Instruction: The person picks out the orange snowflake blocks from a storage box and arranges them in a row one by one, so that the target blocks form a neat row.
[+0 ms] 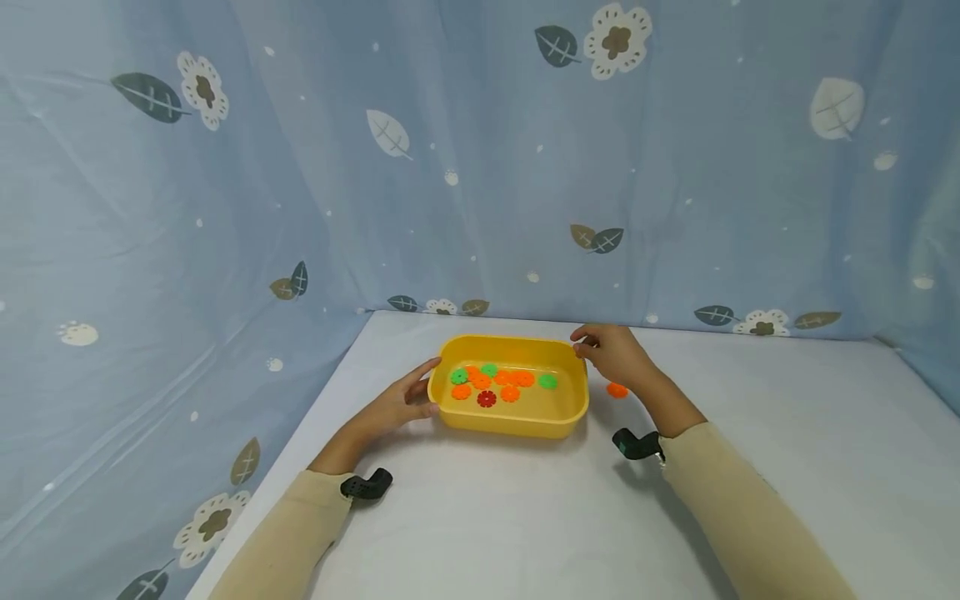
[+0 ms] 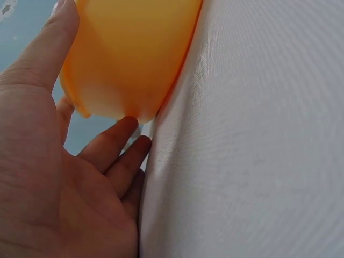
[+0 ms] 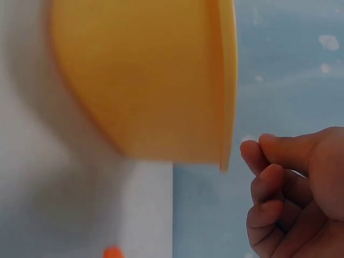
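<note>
A yellow plastic tub [image 1: 510,425] stands on the white table, holding several small notched discs: orange discs [image 1: 461,391], green discs [image 1: 547,382] and a red disc [image 1: 487,399]. My left hand [image 1: 396,407] rests against the tub's left end, thumb toward the front and the other fingers farther back; the left wrist view shows fingertips touching the wall. Beside the right rim, my right hand [image 1: 615,354] has loosely curled fingers, thumb and forefinger tips close together. A gap separates that hand from the tub in the right wrist view, and nothing shows between its fingers.
One orange disc [image 1: 617,390] lies outside the tub, on the table under the right forearm. A blue patterned cloth [image 1: 480,167] hangs along the table's back and left side. White table surface [image 1: 480,517] extends in front of the tub and to its right.
</note>
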The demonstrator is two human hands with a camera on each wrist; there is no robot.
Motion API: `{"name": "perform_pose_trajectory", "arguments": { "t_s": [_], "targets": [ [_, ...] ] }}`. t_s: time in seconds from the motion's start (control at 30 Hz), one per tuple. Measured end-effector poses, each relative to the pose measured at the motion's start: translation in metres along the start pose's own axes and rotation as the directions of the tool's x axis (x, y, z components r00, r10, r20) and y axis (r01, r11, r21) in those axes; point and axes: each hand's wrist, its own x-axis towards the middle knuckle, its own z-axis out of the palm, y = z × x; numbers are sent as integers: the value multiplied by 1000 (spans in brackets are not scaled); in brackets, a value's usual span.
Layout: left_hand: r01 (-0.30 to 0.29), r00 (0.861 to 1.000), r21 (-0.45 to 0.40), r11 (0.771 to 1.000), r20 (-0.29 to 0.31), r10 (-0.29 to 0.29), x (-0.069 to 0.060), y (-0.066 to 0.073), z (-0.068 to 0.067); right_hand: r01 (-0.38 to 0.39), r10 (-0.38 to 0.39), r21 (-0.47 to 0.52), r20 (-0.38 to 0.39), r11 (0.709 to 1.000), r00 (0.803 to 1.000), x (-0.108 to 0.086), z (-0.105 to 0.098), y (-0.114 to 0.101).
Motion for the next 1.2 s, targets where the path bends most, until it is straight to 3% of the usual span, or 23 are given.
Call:
{"name": "perform_pose_trajectory", "arguments": {
  "t_s": [0.03,0.23,0.5,0.67,0.83,1.03,1.2],
  "targets": [
    [-3,1000,-9,1000,7,3,-1,5,0,6,-6,7,-3,1000,1000,2,1,-3],
    [-20,1000,-11,1000,18,20,1,4,-1,55,-56,53,22,997,998,10,16,-19],
    [-49,999,10,999,12,49,5,-5,-1,35,-41,56,110,998,993,22,43,-32],
    [-18,1000,34,999,-3,18,5,-6,-1,67,-57,-72,138,995,989,27,56,-36],
    [-6,1000,38,999,-17,6,5,-5,-2,61,-23,-242,157,968,987,32,64,-39],
    [-9,1000,32,999,2,9,5,-6,-2,59,10,-335,201,940,980,36,73,-39],
    [13,1000,52,999,18,-14,5,-3,-2,20,59,-345,217,939,974,36,76,-41]
  ]
}}
